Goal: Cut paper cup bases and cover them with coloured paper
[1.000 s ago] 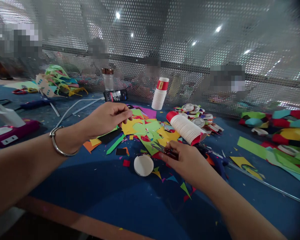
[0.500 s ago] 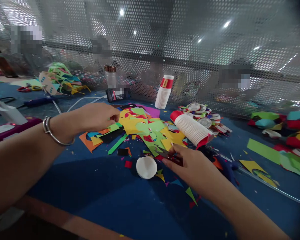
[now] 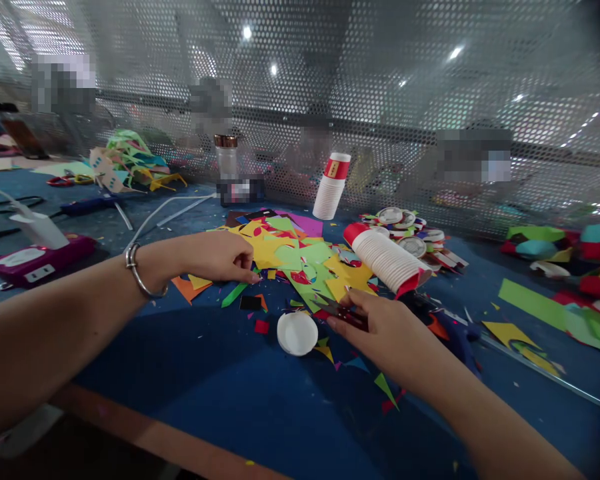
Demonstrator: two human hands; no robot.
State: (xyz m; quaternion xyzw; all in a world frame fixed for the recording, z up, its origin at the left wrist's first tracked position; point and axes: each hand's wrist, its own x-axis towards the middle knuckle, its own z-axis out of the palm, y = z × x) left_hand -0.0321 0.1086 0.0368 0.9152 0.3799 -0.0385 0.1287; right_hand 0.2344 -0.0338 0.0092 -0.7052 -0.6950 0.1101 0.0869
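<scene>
My right hand grips a pair of small dark-handled scissors, whose blades point left over yellow and green paper scraps. My left hand, with a silver bangle on its wrist, hovers low at the left side of the scrap pile. Its fingers are curled, the tips close to a green paper strip; whether anything is between them is hidden. Between the hands, nearer me, a small white paper cup shows its round opening. A black paper piece and a red square lie beside it.
Stacked paper cups stand upright at the back; another stack lies on its side. Behind that is a heap of cup pieces. A blue glue gun lies right, a purple power strip left. Perforated metal mesh closes the back.
My left hand has come down and to the right, toward the green strip, its fingers still curled. My right hand keeps the scissors in the same place. The view has shifted slightly.
</scene>
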